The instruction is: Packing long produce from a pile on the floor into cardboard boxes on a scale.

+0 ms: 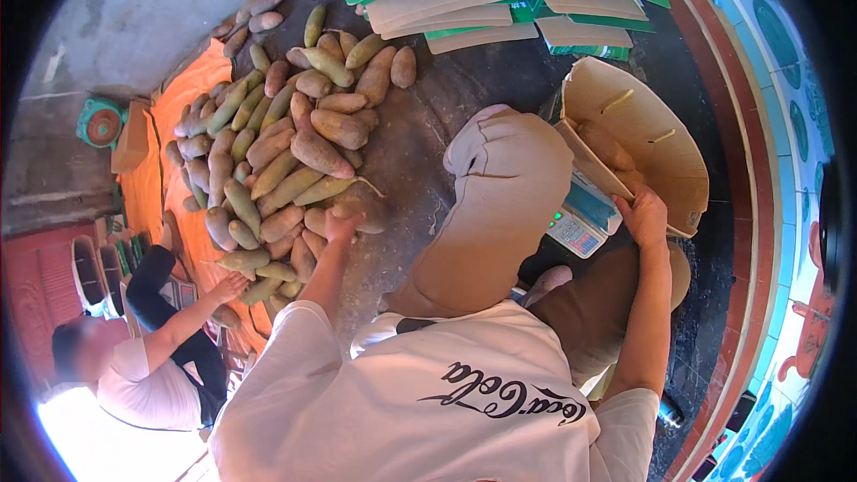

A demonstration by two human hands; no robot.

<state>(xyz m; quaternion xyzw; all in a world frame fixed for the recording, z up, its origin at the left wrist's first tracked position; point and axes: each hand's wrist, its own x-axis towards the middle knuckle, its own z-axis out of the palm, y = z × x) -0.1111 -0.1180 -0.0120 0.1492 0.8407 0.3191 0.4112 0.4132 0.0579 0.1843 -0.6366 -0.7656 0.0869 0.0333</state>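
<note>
At the near right edge of a heap of long, soil-smeared root vegetables [321, 153], some green and some reddish brown, my left hand [341, 225] has its fingers curled against a brown root vegetable [373, 212]. My right hand [643, 214] grips the near edge of an open cardboard box [665, 138], thumb and fingers on its wall. Several brown roots [607, 147] lie inside that box. The box rests over a digital scale [578, 234], whose keypad and lit green display stick out on the near side.
Flattened green and brown cartons [464, 9] are stacked at the far side. An orange sheet [147, 170] lies under the heap's left part. A co-worker [147, 384] sits at lower left, one hand [230, 287] at the heap. My bent knee [513, 152] stands between heap and box.
</note>
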